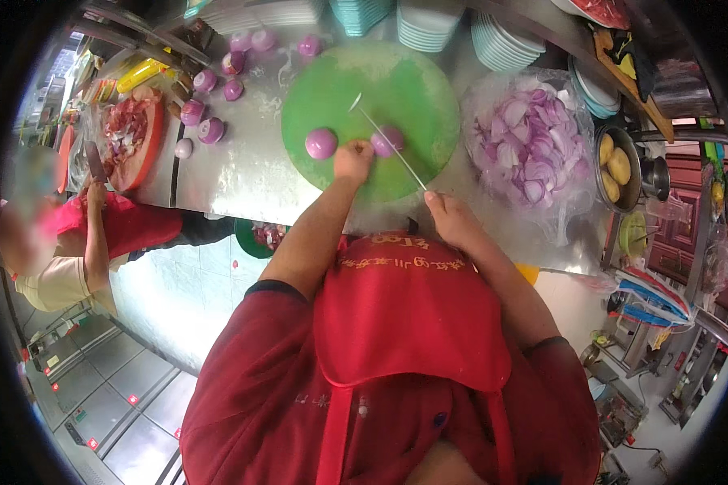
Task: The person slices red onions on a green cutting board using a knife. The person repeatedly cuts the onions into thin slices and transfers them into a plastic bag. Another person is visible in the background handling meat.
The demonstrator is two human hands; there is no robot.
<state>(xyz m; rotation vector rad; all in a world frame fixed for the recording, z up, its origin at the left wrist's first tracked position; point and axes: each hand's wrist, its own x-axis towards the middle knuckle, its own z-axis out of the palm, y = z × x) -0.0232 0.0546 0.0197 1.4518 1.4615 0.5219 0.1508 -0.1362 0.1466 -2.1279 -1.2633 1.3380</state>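
My right hand (455,217) grips the handle of a kitchen knife (407,167), whose blade I see nearly edge-on. The blade crosses over a peeled purple onion piece (394,138) on a round green cutting board (315,79). My left hand (353,161) rests on the board with its fingers curled, close to the left side of that piece; whether it grips anything is hidden. Just left of the hand sits another purple onion piece (321,143). A thin pale onion sliver (356,102) lies by the blade's tip.
Peeled onions (210,130) lie along the steel counter (242,176) at left. Cut onion fills a plastic bag (531,145) at right, beside a pot of potatoes (619,167). Stacked bowls (428,30) line the back. At far left a co-worker's hand (96,193) holds a cleaver (94,162) near meat (127,121).
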